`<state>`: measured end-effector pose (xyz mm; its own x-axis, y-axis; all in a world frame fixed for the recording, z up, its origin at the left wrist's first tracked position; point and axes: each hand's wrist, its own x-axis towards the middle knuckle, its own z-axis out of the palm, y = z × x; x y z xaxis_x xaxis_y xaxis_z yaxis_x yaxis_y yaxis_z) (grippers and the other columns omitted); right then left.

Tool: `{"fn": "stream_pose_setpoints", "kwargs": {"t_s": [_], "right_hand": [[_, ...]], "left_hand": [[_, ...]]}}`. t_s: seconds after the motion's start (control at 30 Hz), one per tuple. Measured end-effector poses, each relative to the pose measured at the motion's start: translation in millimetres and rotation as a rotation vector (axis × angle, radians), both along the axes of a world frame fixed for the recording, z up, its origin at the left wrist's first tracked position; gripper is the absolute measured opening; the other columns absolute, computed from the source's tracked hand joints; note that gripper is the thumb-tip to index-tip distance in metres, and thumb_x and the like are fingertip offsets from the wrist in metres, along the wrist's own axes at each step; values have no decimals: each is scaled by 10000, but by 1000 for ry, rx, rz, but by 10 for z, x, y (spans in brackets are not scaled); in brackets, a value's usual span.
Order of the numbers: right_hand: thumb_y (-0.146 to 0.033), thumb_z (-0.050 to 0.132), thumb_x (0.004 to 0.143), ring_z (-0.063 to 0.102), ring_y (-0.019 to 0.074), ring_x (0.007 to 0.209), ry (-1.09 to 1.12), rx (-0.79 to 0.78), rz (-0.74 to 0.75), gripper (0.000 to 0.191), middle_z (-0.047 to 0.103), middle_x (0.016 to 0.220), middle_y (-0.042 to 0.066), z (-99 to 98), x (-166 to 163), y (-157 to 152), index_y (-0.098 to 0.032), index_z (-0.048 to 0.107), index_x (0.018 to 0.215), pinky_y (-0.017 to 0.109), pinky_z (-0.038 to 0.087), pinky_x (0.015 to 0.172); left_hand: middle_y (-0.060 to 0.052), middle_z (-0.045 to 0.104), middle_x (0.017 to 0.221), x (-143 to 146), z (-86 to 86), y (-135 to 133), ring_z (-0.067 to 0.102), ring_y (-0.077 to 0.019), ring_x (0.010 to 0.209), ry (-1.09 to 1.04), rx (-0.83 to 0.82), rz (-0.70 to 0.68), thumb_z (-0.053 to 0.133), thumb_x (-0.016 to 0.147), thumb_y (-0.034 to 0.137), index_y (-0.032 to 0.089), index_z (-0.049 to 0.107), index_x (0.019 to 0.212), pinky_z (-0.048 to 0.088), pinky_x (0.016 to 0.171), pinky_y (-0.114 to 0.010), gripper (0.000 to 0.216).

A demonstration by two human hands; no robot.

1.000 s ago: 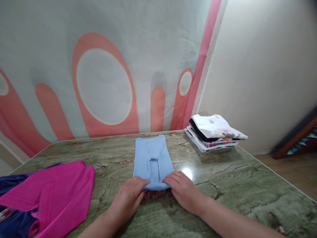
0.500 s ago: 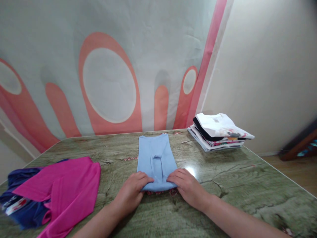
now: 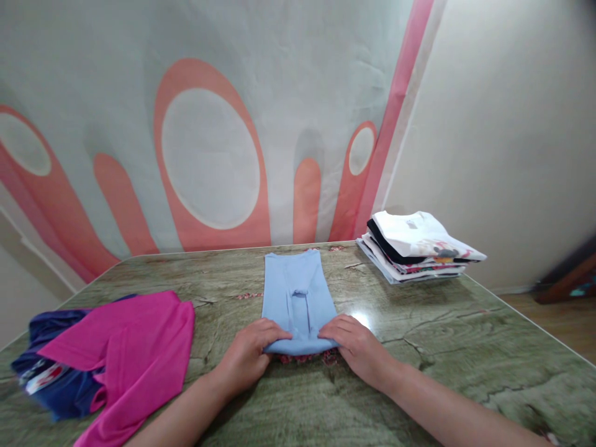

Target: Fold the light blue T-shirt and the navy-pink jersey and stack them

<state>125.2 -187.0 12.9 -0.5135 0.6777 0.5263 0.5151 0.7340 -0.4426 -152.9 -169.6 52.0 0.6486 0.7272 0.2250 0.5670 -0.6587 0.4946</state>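
A light blue shirt (image 3: 298, 276) lies on the table in a narrow folded strip, its far end near the back edge. Its near edge is turned up into a small fold. My left hand (image 3: 254, 347) grips the left corner of that fold, thumb underneath and fingers on top. At the right corner, my right hand (image 3: 354, 344) pinches the fold in the same way. A small rumpled opening shows in the middle of the cloth between the hands.
On the left of the wood-patterned table (image 3: 223, 397) lies a loose pink garment (image 3: 139, 354) over a dark blue garment (image 3: 69, 391). A stack of folded shirts (image 3: 419, 248), white on top, stands at the back right. Behind is a patterned wall (image 3: 214, 161).
The view has shifted slightly, so everything sits a little further right. Both hands keep hold of the shirt's near edge, and the fold looks nearly the same.
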Motion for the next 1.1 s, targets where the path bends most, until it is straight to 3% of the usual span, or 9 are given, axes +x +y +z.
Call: {"fn": "stream_pose_setpoints", "kwargs": {"t_s": [0.2, 0.37, 0.5, 0.77, 0.93, 1.1], "right_hand": [[32, 417, 793, 590, 172, 976, -2, 1, 10, 436, 682, 998, 49, 9, -7, 5, -213, 641, 1075, 350, 478, 872], [68, 412, 711, 576, 176, 1030, 5, -59, -12, 536, 657, 1066, 51, 8, 8, -14, -223, 611, 1115, 356, 469, 918], [81, 403, 649, 561, 169, 1068, 37, -100, -49, 566, 620, 1119, 56, -15, 20, -14, -222, 621, 1074, 338, 467, 938], [81, 386, 676, 589, 151, 995, 135, -86, 16, 538, 670, 997, 40, -22, 38, 21, -210, 660, 1037, 328, 479, 918], [77, 342, 648, 609, 142, 1021, 199, -132, 38, 598, 679, 1054, 38, -87, 62, 50, -218, 672, 1051, 328, 487, 938], [69, 322, 616, 591, 142, 1102, 212, -219, 80, 644, 670, 1105, 33, -119, 82, 49, -222, 659, 1081, 340, 458, 993]], "left_hand": [[-14, 704, 1020, -42, -29, 22, 608, -166, 986, 13, -11, -2, 394, 582, -37, 241, 688, 1083, 462, 901, -320, 643], [-18, 707, 1061, -110, 10, 99, 607, -170, 1028, -42, -116, -54, 405, 615, -12, 230, 698, 1069, 451, 940, -336, 592], [-17, 715, 1059, -138, 64, 141, 630, -167, 994, -78, -232, 3, 427, 624, 18, 211, 708, 1036, 455, 932, -317, 534], [2, 736, 960, -134, 2, 113, 663, -161, 907, -183, -312, 141, 438, 681, 44, 190, 716, 969, 477, 855, -269, 426], [-6, 742, 965, -145, -53, 120, 680, -167, 893, -234, -318, 110, 493, 775, 105, 197, 727, 971, 494, 853, -282, 319], [-13, 731, 1057, -174, -68, 170, 675, -194, 984, -195, -392, 87, 573, 765, 169, 222, 743, 1000, 488, 928, -319, 295]]}}
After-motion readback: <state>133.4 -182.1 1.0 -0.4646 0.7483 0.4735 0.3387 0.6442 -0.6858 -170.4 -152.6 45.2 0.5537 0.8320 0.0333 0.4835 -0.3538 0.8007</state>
